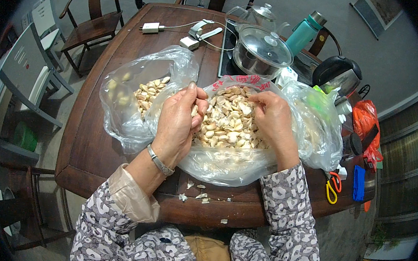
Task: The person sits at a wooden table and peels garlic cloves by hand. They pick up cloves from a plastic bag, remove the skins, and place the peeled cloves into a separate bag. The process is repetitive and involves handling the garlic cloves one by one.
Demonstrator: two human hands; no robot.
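Note:
Pale, flat, seed-like pieces (228,124), perhaps garlic cloves, fill an open clear plastic bag (228,167) with red writing in front of me. My left hand (182,119) is above that bag's left edge, fingers curled around at least one pale piece. At the bag's right side, my right hand (273,117) has its fingertips down at the pieces; whether it pinches one cannot be told. To the left, a second clear plastic bag (115,116) holds more of the pale pieces (149,93). Small peel scraps (201,196) lie near the table's front edge.
On the wooden table (94,157) stand a glass-lidded pot (262,51), a glass teapot (262,14), a teal bottle (305,32) and a kettle (337,72). A white charger (151,27) with cable lies behind. Another plastic bag (317,128), scissors (331,189) and a blue bundle (358,183) are right.

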